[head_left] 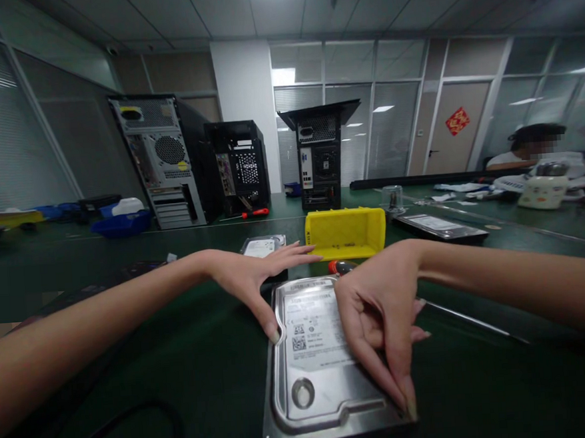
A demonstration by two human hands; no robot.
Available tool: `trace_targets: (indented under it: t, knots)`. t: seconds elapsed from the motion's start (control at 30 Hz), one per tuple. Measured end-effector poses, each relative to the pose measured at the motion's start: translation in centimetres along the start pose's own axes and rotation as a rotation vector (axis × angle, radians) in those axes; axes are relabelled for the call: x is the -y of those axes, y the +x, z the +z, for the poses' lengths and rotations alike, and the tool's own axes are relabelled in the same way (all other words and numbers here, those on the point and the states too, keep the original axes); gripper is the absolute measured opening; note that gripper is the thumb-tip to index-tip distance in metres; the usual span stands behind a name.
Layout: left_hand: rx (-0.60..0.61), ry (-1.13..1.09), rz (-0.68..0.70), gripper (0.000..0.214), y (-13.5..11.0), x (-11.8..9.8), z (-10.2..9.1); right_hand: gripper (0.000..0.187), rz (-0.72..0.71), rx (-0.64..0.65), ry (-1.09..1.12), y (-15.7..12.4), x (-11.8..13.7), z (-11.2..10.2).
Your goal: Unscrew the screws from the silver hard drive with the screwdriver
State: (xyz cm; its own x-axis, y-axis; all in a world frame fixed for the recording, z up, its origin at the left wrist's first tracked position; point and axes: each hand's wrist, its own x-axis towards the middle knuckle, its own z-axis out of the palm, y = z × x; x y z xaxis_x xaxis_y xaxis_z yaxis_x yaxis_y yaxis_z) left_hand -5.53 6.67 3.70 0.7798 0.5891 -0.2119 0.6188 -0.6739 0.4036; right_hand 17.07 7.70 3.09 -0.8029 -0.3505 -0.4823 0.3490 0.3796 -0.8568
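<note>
Lying flat on the desk (207, 358) at 6 o'clock, the hard drive (316, 371) was touched at its 9 o'clock edge by the thumb of the spread left hand (256, 275) and pinched at its 4 o'clock corner by the right hand (379, 313). Bare desk was seen at 3 and 9 o'clock, a yellow bin (346, 232) at 12.

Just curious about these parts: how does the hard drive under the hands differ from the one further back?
The near drive has both hands on it: the left hand sets a thumb at its left edge, the right hand pinched fingers near its right corner; no hand holds the far drive. The near drive shows most of its lid; the far drive is partly hidden behind the left hand. Both are silver and lie flat, label up.
</note>
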Motion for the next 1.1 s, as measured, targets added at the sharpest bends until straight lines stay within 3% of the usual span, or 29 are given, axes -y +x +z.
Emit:
trace_targets:
  t: [0.37,0.53,1.1]
  knots:
    - [0.007,-0.034,0.038,0.114,0.30,0.40,-0.06,0.043,0.035,-0.001,-0.027,-0.10,0.46,0.16]
    - [0.089,0.001,0.050,0.130,0.66,0.69,-0.31,0.041,0.000,-0.016,0.012,0.06,0.10,0.25]
    - [0.103,0.003,0.056,0.136,0.61,0.84,-0.38,0.036,-0.095,0.026,0.015,0.01,-0.32,0.01]
